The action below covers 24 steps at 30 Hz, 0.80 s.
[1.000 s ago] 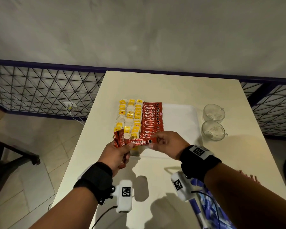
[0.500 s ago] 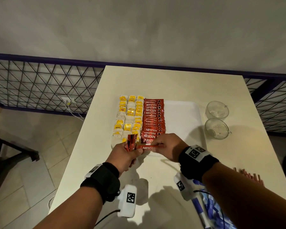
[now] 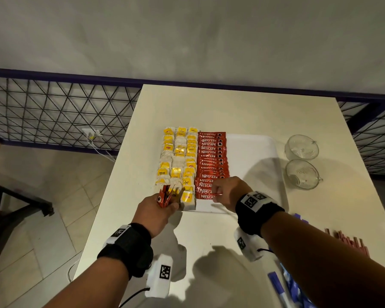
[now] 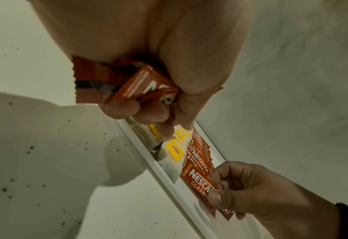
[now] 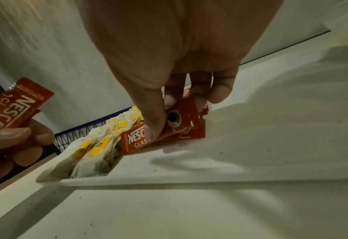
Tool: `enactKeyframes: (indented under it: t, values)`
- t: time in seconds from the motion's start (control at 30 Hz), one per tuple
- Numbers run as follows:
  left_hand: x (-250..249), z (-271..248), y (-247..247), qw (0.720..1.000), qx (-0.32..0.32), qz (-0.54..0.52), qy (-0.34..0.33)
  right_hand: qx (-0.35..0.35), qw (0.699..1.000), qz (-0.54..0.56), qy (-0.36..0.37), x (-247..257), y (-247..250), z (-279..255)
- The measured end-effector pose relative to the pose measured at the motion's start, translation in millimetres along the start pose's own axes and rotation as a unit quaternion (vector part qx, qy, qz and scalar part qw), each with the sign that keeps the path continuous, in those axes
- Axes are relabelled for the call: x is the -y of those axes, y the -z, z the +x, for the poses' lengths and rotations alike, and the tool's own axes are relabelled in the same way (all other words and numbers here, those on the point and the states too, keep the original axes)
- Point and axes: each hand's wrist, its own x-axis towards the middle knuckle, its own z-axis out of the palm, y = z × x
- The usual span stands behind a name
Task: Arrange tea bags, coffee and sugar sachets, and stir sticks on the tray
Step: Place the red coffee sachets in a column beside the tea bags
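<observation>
A white tray lies on the table with yellow-tagged tea bags in columns at its left and a column of red coffee sachets beside them. My right hand pinches the nearest coffee sachet at the near end of that column, down on the tray floor. My left hand grips a small bunch of spare coffee sachets just off the tray's near left corner. Red stir sticks lie on the table at the right, partly behind my right forearm.
Two clear glass cups stand on the table right of the tray. A blue patterned packet lies near the front right edge. A black wire fence and tiled floor are beyond the table's left edge.
My right hand carried one coffee sachet from my left hand's bunch down to the near end of the red column. The left hand kept its bunch and shifted slightly left.
</observation>
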Motion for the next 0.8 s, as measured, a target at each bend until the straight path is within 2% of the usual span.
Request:
enactKeyframes:
  t: [0.5,0.8]
  values:
    - [8.5,5.5,6.1,1.000,0.001,-0.025,0.016,-0.052,0.997,-0.048,-0.015,5.8,-10.8,11.4]
    - [8.9,3.6,4.8,0.999,0.002,-0.034,0.015,-0.085,0.995,-0.060,0.007,9.5,-10.2,16.0]
